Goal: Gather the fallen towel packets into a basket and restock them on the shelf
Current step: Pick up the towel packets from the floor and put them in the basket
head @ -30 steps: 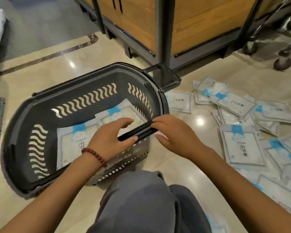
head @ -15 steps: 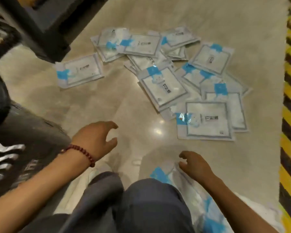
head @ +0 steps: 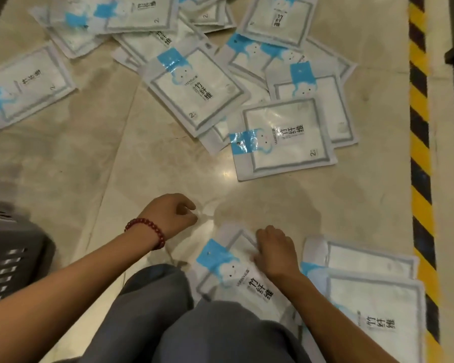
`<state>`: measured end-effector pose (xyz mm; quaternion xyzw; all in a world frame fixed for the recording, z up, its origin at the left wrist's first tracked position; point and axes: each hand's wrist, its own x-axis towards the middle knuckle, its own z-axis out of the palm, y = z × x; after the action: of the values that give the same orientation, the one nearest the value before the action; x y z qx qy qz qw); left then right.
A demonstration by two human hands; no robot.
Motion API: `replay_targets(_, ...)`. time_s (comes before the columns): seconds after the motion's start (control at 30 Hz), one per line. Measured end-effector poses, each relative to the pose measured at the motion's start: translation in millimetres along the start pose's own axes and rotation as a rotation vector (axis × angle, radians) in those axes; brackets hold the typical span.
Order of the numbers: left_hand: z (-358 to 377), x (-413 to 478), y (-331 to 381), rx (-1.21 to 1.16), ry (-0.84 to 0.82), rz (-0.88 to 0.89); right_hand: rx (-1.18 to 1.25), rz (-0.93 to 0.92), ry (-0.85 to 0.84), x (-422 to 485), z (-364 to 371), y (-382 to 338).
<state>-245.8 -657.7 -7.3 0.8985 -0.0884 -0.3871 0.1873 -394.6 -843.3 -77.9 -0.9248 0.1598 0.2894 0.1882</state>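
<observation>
A person crouches in grey trousers [head: 194, 326]. By the knee, the right hand [head: 274, 254] curls its fingers around the edge of a white plastic towel packet with a blue label [head: 228, 268] lying on the glossy beige floor [head: 152, 166]. The left hand [head: 172, 213], loosely curled, holds nothing. A dark grey plastic basket [head: 13, 252] sits at left. Farther off, more white packets [head: 194, 90] lie scattered.

basket [head: 11, 258] at far left edge. packet pile [head: 194, 93] ahead, centre to right, overlapping. lone packet [head: 24, 85] lies apart, left of it. nearest packet [head: 233, 271] just ahead of knee [head: 220, 331], right hand [head: 275, 254] on it. two more packets [head: 372, 297] overlap just to its right. floor tape [head: 419, 153] runs along right side.
</observation>
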Motion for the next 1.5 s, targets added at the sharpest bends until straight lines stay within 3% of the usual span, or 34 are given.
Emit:
replay_targets(0.23, 25, 3, -1, -0.357, 0.153, -0.136, 0.980, 0.117, 0.424, 3, -46, 20)
replay_targets(0.4, 39, 5, 14, -0.663, -0.004, -0.079, 1.504, 0.204, 0.352, 9, -57, 5)
replay_targets(0.5, 47, 10, 17, -0.880, -0.086, -0.132, 1.614, 0.228, 0.286, 6, -54, 8)
replay_targets(0.57, 51, 10, 21, -0.858, -0.120, -0.121, 1.477, 0.262, 0.255, 2, -53, 22)
replay_targets(0.73, 64, 14, 30, -0.858, 0.029, -0.110, 0.687, 0.250, 0.209, -27, -49, 93)
replay_targets(0.93, 74, 17, 31, -0.854, 0.038, -0.154, -0.095, 0.098, -0.090, -81, -22, 162)
replay_targets(1.03, 77, 17, 35, -0.852, 0.025, -0.152, -0.319, 0.055, -0.042, -89, -1, 170)
replay_targets(1.1, 77, 17, 37, -0.855, 0.033, -0.139, -0.342, 0.035, -0.010, -89, 1, 168)
replay_targets(1.23, 76, 15, 41, -0.897, 0.049, -0.107, 0.021, 0.078, 0.085, -86, -21, 167)
replay_targets(1.4, 71, 17, 47, -0.892, 0.067, -0.066, 0.814, 0.139, 0.412, -75, -72, 160)
replay_targets(1.5, 72, 17, 50, -0.911, 0.010, -0.069, 1.241, 0.219, 0.507, -58, -79, 141)
